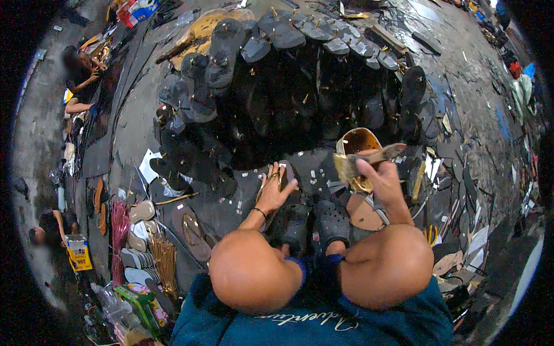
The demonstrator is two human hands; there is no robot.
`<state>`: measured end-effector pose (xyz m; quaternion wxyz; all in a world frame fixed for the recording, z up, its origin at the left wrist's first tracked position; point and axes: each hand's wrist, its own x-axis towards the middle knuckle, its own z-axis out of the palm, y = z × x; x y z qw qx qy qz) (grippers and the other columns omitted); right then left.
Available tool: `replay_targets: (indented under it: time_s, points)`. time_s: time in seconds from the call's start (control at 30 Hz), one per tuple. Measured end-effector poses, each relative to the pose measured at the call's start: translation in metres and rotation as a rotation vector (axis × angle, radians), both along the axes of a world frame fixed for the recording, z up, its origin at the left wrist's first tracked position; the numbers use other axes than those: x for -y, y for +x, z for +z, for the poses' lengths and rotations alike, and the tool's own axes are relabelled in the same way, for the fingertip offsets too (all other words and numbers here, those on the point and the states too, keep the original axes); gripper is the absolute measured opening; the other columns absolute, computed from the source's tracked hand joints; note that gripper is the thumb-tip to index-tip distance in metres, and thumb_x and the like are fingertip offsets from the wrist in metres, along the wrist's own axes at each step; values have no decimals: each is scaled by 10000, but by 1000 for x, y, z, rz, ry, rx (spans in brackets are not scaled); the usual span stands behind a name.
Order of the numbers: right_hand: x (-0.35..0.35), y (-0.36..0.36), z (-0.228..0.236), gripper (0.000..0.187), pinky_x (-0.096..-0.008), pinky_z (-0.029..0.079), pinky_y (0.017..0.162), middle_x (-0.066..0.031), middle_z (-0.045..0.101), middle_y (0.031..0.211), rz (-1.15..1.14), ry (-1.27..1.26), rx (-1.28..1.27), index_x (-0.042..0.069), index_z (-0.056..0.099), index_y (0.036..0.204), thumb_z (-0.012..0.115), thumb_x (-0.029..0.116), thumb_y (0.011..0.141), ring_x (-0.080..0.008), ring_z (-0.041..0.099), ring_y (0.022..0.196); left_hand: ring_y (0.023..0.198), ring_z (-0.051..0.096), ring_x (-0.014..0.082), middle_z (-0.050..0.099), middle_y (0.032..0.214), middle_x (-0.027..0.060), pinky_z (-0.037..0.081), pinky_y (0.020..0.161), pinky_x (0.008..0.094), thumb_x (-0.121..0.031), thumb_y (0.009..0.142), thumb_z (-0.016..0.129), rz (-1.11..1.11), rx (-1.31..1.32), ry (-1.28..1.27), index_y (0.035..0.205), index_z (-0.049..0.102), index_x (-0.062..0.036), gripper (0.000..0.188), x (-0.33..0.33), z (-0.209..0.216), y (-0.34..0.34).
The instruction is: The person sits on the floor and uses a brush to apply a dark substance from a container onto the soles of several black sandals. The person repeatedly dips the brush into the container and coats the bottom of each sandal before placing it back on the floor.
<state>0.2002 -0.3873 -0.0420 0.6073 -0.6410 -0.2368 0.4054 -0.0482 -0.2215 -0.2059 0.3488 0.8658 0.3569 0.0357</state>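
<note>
My left hand [276, 193] lies with its fingers stretched out over a dark sandal [290, 172] on the floor in front of my feet. Thin gold straps show beside its fingers. My right hand [384, 183] is closed round a wide brush [346, 166] with a flat wooden handle, slightly blurred. The brush is over a pot [360, 138] with amber-brown stuff on its inner wall. Whether the bristles touch the pot, I cannot tell. Beyond my hands, many dark sandal soles [283, 32] with small gold straps stand packed in a wide arc.
Bundles of pink strips [119, 236] and golden strips [163, 259] lie at the left, beside several loose soles [142, 212]. A strapped sandal [191, 233] rests near my left knee. Two people sit farther left, near a yellow box [79, 252]. Scraps litter the floor.
</note>
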Motion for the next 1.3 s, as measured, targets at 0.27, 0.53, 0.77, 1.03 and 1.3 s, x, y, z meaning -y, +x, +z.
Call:
replay_targets:
  time_s: [0.27, 0.53, 0.77, 1.03, 1.3]
  points:
    - [-114, -41, -11, 212, -345, 516, 791, -103, 697, 918, 105, 231, 515, 60, 669, 1018, 718, 189, 857, -237, 671, 856, 1074, 620, 236, 623, 1216, 109, 506, 947, 376, -423, 1034, 333, 474, 952, -1206, 1293, 542, -41, 507, -29, 115, 54]
    - [-108, -58, 2, 185, -363, 526, 760, -107, 697, 913, 125, 337, 551, 78, 664, 1010, 719, 134, 842, -267, 679, 842, 1030, 624, 195, 641, 1151, 75, 511, 915, 353, -475, 1024, 365, 590, 1018, -1315, 1260, 562, -49, 525, -18, 131, 47]
    - [-101, -58, 24, 144, -345, 524, 735, -130, 698, 955, -3, 349, 696, 49, 659, 938, 707, 161, 862, -257, 678, 856, 925, 651, 158, 668, 1057, 63, 532, 848, 306, -450, 1027, 395, 461, 1006, -809, 1201, 589, -32, 493, -12, 146, 51]
    - [-102, -57, 8, 263, -329, 474, 909, -53, 678, 1040, 39, 238, -220, 23, 649, 1087, 676, 219, 913, -172, 625, 960, 975, 648, 212, 648, 1132, 115, 542, 853, 374, -618, 982, 321, 615, 761, -1338, 1238, 572, -37, 683, -14, 158, 30]
    - [-114, -45, 10, 297, -218, 413, 675, 32, 659, 934, -52, 94, -380, 79, 666, 1079, 701, 307, 892, -59, 568, 761, 1171, 559, 290, 600, 1252, 132, 441, 1014, 460, -517, 935, 507, 768, 786, -1420, 1323, 540, -90, 578, 15, 155, -20]
